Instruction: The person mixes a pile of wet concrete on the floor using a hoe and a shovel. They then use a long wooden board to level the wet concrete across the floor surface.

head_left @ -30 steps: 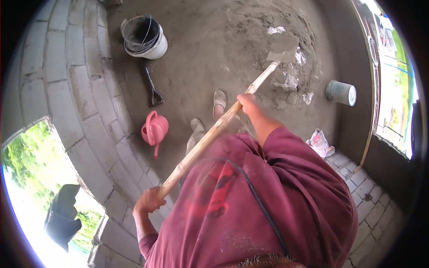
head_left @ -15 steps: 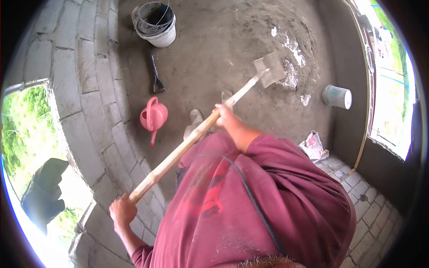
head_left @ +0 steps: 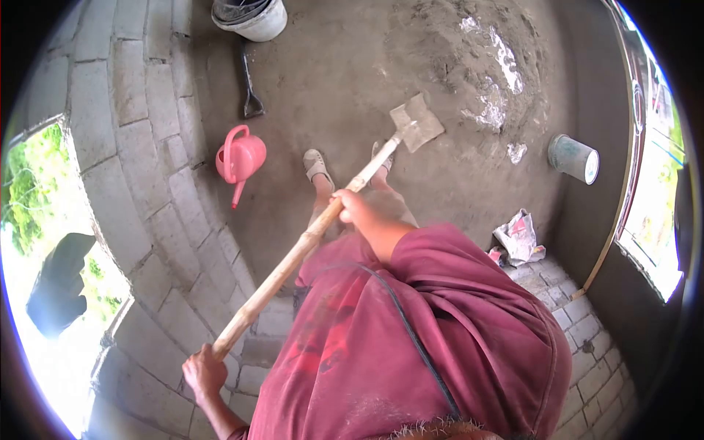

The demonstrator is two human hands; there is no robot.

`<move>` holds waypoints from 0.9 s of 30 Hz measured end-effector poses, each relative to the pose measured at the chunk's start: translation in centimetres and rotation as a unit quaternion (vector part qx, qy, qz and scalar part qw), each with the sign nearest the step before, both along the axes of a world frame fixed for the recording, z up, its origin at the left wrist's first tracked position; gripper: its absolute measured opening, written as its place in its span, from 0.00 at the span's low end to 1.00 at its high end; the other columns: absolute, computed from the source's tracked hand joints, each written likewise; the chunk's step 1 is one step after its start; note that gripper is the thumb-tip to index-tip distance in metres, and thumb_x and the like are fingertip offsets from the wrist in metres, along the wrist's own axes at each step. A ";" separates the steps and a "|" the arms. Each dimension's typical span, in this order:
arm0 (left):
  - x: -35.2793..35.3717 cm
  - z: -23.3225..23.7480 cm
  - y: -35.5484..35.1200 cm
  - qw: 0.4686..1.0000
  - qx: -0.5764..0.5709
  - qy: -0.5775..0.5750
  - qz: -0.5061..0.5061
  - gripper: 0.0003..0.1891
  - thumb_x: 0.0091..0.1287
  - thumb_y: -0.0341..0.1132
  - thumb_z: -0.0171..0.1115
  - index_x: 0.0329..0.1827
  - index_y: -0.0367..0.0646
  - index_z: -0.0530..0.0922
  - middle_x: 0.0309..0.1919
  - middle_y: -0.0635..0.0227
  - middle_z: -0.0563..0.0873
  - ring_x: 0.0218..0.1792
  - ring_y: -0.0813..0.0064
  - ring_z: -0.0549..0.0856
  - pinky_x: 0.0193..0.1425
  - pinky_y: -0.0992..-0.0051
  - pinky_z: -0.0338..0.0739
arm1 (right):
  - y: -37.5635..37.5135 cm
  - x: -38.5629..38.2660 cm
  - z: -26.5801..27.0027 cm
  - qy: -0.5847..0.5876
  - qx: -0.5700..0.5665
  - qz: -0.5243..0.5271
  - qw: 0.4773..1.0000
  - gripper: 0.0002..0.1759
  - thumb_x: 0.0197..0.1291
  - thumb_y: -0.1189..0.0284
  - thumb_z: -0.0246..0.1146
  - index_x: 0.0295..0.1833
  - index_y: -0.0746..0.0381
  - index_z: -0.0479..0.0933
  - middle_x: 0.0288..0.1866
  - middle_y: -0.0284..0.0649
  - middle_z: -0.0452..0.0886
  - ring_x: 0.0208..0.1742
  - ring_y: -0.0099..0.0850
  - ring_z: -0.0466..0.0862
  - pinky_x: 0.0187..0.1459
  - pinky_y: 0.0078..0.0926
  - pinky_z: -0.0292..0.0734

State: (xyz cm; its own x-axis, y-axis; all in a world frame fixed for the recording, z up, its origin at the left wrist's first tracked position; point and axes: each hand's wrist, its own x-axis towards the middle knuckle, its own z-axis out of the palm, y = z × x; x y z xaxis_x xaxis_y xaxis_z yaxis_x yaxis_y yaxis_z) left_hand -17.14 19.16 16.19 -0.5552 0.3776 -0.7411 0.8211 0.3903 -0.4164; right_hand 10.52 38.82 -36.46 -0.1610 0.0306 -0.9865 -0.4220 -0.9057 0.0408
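Observation:
A shovel (head_left: 282, 271) with a long pale wooden shaft slants across the view, gripped by both of my hands. My left hand (head_left: 205, 371) is closed round the shaft's rear end, near the block wall. Further forward, my right hand (head_left: 350, 208) wraps the shaft at about its middle. The flat, square, grey-coated blade (head_left: 419, 126) is just beyond my feet, over the grey floor and left of a heap of sandy mix (head_left: 469, 73). White powder patches (head_left: 506, 62) show on the heap.
A pink watering can (head_left: 246, 155) and a black D-shaped handle (head_left: 252, 103) lie to the left, below stacked buckets (head_left: 264, 22). On the right are a tilted bucket (head_left: 574, 159) and a crumpled bag (head_left: 519, 238). Block wall (head_left: 110, 125) with a window opening borders the left.
The shovel blade has moved left and back toward my feet, away from the heap. Both hands keep their hold on the shaft. The whole view has shifted somewhat.

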 end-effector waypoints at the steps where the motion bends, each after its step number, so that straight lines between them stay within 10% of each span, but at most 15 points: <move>1: 1.6 -1.8 -0.1 1.000 0.005 -0.021 0.000 0.07 0.51 0.29 0.62 0.33 0.46 0.78 0.30 0.55 0.88 0.36 0.49 0.87 0.44 0.51 0.78 | 1.5 2.7 0.8 -0.056 -0.005 -0.007 0.998 0.07 0.56 0.81 0.65 0.40 0.65 0.74 0.33 0.44 0.79 0.33 0.38 0.83 0.40 0.37 0.82; 11: 7.6 -9.0 2.0 0.977 0.012 -0.189 0.095 0.15 0.51 0.36 0.66 0.43 0.45 0.84 0.36 0.48 0.88 0.43 0.48 0.88 0.50 0.51 0.81 | 13.2 16.8 4.8 -0.194 0.119 0.179 0.957 0.06 0.56 0.76 0.66 0.39 0.66 0.81 0.36 0.44 0.85 0.37 0.38 0.86 0.41 0.35 0.81; 16: 9.9 -12.0 7.1 0.898 -0.025 -0.379 0.222 0.19 0.49 0.37 0.72 0.41 0.35 0.83 0.21 0.63 0.84 0.20 0.73 0.83 0.22 0.69 0.75 | 18.5 22.0 10.0 -0.358 0.263 0.205 0.872 0.13 0.47 0.76 0.69 0.38 0.73 0.81 0.35 0.50 0.86 0.38 0.40 0.87 0.38 0.37 0.81; 27: 8.7 -14.0 5.4 0.943 0.073 -0.303 0.117 0.16 0.54 0.37 0.66 0.46 0.43 0.84 0.30 0.51 0.88 0.33 0.53 0.89 0.40 0.56 0.81 | 19.8 19.9 10.1 -0.345 0.175 0.157 0.909 0.22 0.49 0.76 0.68 0.51 0.73 0.76 0.41 0.49 0.82 0.41 0.43 0.85 0.44 0.40 0.81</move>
